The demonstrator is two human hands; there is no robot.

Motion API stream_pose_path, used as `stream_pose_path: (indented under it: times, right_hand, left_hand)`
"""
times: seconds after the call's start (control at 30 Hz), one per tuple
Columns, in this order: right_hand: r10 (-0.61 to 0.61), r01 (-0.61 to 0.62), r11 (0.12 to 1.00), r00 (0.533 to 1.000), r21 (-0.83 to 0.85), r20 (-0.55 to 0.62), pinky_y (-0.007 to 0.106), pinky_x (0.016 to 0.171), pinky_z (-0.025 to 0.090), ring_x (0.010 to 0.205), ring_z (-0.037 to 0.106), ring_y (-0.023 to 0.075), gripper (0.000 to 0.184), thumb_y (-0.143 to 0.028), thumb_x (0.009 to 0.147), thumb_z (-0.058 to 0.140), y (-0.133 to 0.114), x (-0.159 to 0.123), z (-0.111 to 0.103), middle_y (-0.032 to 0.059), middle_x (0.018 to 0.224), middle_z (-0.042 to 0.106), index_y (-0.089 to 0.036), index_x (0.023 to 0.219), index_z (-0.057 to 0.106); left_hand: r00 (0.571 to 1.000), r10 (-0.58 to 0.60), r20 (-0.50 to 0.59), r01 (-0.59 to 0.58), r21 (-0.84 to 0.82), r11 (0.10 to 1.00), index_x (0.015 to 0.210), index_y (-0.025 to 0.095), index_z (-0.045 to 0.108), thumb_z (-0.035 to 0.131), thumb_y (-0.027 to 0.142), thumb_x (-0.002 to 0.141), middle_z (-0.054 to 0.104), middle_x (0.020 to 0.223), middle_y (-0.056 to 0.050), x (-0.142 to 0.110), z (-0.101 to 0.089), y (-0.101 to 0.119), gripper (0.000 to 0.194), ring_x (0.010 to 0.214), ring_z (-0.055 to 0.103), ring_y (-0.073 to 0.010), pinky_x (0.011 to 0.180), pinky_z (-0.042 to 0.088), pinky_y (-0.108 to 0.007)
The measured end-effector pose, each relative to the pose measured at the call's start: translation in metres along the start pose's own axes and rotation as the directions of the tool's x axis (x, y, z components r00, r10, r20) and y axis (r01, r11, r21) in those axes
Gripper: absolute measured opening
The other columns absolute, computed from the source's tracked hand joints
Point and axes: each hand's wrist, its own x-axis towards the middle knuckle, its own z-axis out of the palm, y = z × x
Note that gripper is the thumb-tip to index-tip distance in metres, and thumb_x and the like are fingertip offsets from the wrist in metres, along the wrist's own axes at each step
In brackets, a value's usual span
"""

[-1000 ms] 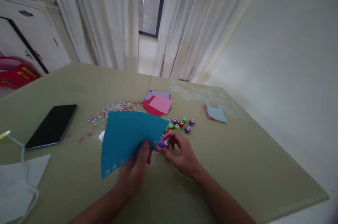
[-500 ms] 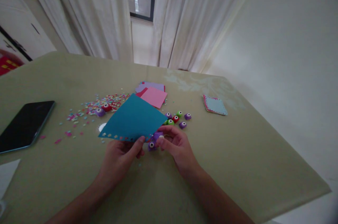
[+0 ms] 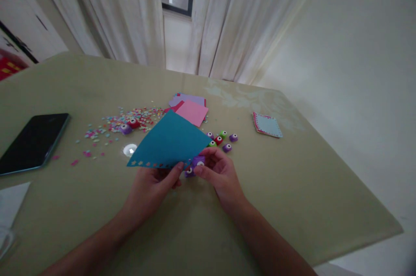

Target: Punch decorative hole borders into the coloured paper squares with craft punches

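A blue sheet of paper (image 3: pixel 170 139) is pinched along its near edge by my left hand (image 3: pixel 157 187), thumb on top. A row of star-shaped holes runs along that edge. My right hand (image 3: pixel 219 172) is closed on a small purple craft paper punch (image 3: pixel 198 161) with an eye-like white button, at the sheet's right near corner. Just below it on the table is another purple punch (image 3: pixel 190 173), partly covered. Beyond my right fingers stand several more punches, among them a red punch (image 3: pixel 218 140) and a purple punch (image 3: pixel 227 148). The paper hides part of this group.
Colourful paper confetti (image 3: pixel 139 116) is scattered at the left, with a purple punch (image 3: pixel 125 129) and a red punch (image 3: pixel 133 123) by it. Pink paper (image 3: pixel 193 112) lies behind the blue sheet. A tablet (image 3: pixel 34 144) is at far left, a card stack (image 3: pixel 268 125) at right.
The view has tilted slightly, so the table contents sit a little higher. Both hands keep their holds, and the purple punch is turned slightly against the paper's corner.
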Motion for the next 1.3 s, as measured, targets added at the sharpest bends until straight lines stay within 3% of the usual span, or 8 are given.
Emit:
stream_pose_path:
  times: [0.17,0.27,0.4,0.6,0.8,1.17,1.3]
  right_hand:
    - [0.008,-0.008,0.999,1.000,0.040,-0.017,0.027,0.069,0.053,0.073,0.061,0.0144,0.039,-0.036,0.070,0.097,0.003,0.001,-0.001,-0.0019,0.084,0.067,-0.024,0.094,0.068]
    - [0.045,-0.046,0.997,0.999,0.061,0.020,0.026,0.064,0.052,0.070,0.060,0.0140,0.042,-0.038,0.072,0.096,0.004,0.002,-0.002,-0.0011,0.087,0.067,-0.024,0.101,0.069]
    - [0.084,-0.087,0.995,0.994,0.050,0.068,0.026,0.065,0.052,0.074,0.065,0.0147,0.044,-0.041,0.074,0.095,0.003,0.001,-0.002,0.0015,0.094,0.071,-0.023,0.108,0.074]
    - [0.127,-0.129,0.992,0.988,0.017,0.083,0.026,0.069,0.050,0.071,0.063,0.0138,0.033,-0.047,0.078,0.092,0.003,0.001,-0.004,0.0004,0.084,0.072,-0.020,0.093,0.077]
    - [0.139,-0.141,0.990,0.985,0.009,0.099,0.024,0.062,0.046,0.066,0.062,0.0124,0.037,-0.050,0.076,0.093,0.006,0.002,-0.006,-0.0009,0.076,0.070,-0.020,0.089,0.075]
    - [0.171,-0.169,0.985,0.982,-0.038,0.081,0.024,0.061,0.044,0.061,0.059,0.0114,0.042,-0.056,0.070,0.095,0.008,0.002,-0.007,-0.0006,0.070,0.070,-0.019,0.080,0.077]
    - [0.197,-0.192,0.979,0.978,-0.061,0.073,0.024,0.060,0.042,0.060,0.057,0.0111,0.044,-0.057,0.068,0.096,0.010,0.002,-0.007,-0.0010,0.067,0.069,-0.018,0.076,0.076]
  left_hand:
    - [0.999,0.024,0.024,-0.025,0.035,0.999,0.064,0.024,0.062,0.075,0.047,0.082,0.065,0.051,0.002,-0.002,0.002,-0.006,0.032,0.046,0.062,-0.0177,0.045,0.049,-0.027]
    - [0.999,0.043,0.032,-0.044,0.042,0.998,0.064,0.024,0.063,0.074,0.043,0.083,0.065,0.053,0.002,-0.003,0.003,-0.007,0.029,0.047,0.062,-0.0179,0.046,0.048,-0.027]
    - [0.994,0.071,0.086,-0.071,-0.005,0.997,0.080,0.023,0.069,0.074,0.039,0.085,0.072,0.066,0.000,-0.002,0.002,-0.012,0.018,0.054,0.066,-0.0183,0.050,0.052,-0.027]
    - [0.988,0.074,0.133,-0.070,-0.039,0.997,0.101,0.022,0.070,0.073,0.038,0.089,0.077,0.082,-0.002,-0.002,0.001,-0.016,0.020,0.070,0.072,-0.0205,0.061,0.058,-0.029]
    - [0.991,0.055,0.125,-0.048,-0.057,0.997,0.088,0.021,0.069,0.071,0.043,0.091,0.075,0.075,-0.001,-0.002,0.001,-0.010,0.022,0.062,0.067,-0.0184,0.057,0.056,-0.028]
    - [0.975,0.064,0.214,-0.049,-0.073,0.996,0.108,0.022,0.068,0.074,0.043,0.090,0.080,0.093,-0.003,0.007,-0.008,-0.015,0.028,0.075,0.073,-0.0210,0.065,0.060,-0.031]
    - [0.966,0.092,0.240,-0.078,-0.066,0.995,0.104,0.023,0.068,0.073,0.042,0.091,0.077,0.084,-0.001,0.007,-0.009,-0.015,0.023,0.075,0.073,-0.0211,0.061,0.057,-0.028]
